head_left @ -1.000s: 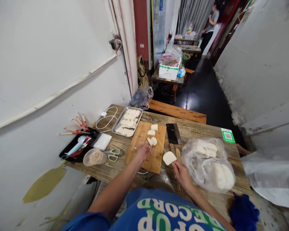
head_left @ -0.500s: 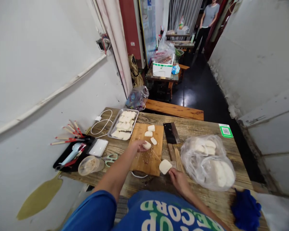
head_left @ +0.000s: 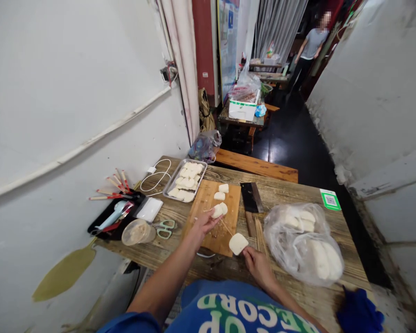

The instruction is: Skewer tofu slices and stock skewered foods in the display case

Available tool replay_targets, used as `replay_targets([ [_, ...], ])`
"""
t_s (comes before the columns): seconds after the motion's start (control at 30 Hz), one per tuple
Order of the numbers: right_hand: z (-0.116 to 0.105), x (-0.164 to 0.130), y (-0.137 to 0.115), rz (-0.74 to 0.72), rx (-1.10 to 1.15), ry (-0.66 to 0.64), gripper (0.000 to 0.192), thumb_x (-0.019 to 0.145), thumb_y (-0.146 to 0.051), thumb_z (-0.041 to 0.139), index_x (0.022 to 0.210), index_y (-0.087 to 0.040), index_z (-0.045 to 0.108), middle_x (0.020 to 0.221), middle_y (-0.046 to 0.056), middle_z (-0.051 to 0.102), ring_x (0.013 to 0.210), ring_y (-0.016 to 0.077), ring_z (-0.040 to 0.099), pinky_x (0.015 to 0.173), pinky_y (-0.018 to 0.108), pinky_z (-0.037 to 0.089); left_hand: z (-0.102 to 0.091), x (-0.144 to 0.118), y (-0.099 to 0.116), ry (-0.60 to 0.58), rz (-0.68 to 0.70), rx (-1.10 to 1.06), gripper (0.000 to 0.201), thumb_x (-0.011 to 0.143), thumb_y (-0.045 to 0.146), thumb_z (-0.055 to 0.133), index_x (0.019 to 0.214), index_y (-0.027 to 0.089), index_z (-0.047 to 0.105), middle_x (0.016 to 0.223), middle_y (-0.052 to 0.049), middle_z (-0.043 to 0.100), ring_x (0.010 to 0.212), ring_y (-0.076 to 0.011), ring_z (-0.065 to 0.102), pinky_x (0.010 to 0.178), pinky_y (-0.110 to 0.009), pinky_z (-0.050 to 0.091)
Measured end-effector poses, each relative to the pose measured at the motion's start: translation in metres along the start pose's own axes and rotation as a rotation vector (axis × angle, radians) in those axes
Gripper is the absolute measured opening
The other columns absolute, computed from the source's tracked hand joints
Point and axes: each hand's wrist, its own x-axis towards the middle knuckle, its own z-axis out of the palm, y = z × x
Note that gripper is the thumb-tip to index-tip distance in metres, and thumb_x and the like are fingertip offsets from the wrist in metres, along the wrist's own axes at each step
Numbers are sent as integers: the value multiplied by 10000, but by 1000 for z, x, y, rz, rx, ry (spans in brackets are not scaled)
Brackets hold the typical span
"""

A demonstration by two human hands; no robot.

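Note:
My left hand [head_left: 203,224] is over the wooden cutting board [head_left: 229,203], pinching a small white bun piece [head_left: 217,211] between its fingertips. My right hand [head_left: 258,263] is near the table's front edge and holds a thin bamboo skewer [head_left: 226,226] with a flat white bun slice [head_left: 238,243] threaded on it. The skewer's free tip points up toward the piece in my left hand. Two more white pieces [head_left: 222,192] lie at the far end of the board.
A metal tray [head_left: 169,186] of white slices sits left of the board, a cleaver [head_left: 250,199] and loose skewers [head_left: 259,228] right of it. A plastic bag of buns [head_left: 305,240], scissors [head_left: 164,226], a lidded cup [head_left: 137,232] and a black tray [head_left: 104,218] share the table. A person stands down the corridor [head_left: 308,46].
My left hand picked a white piece off the board and lifted it toward the skewer tip. My right hand stayed near the front edge with the skewered slice. The camera view shifted.

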Motion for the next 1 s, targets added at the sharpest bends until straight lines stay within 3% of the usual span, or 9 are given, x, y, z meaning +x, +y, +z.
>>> replay_targets([
  [0.23, 2, -1, 6, -33, 19, 52, 348, 873, -298, 313, 726, -167, 600, 583, 27, 610, 513, 144, 548, 512, 222, 366, 7, -4, 0, 29, 40, 32, 168, 817, 47, 470, 957, 105, 543, 844, -85, 648, 766, -166, 640, 708, -305, 554],
  [0.63, -8, 0, 6, 2, 30, 40, 355, 867, -320, 298, 706, -170, 577, 579, 23, 597, 524, 144, 536, 527, 228, 368, 17, -2, -5, -10, 101, 93, 143, 795, 23, 487, 902, 87, 557, 898, -111, 640, 905, -199, 592, 806, -332, 508],
  [1.0, -12, -2, 6, -17, 32, 56, 356, 871, -321, 288, 685, -173, 553, 581, 24, 594, 527, 143, 534, 522, 229, 356, 26, -3, -8, -5, 112, 112, 129, 798, 37, 495, 894, 101, 552, 877, -97, 639, 844, -183, 612, 731, -314, 536],
])
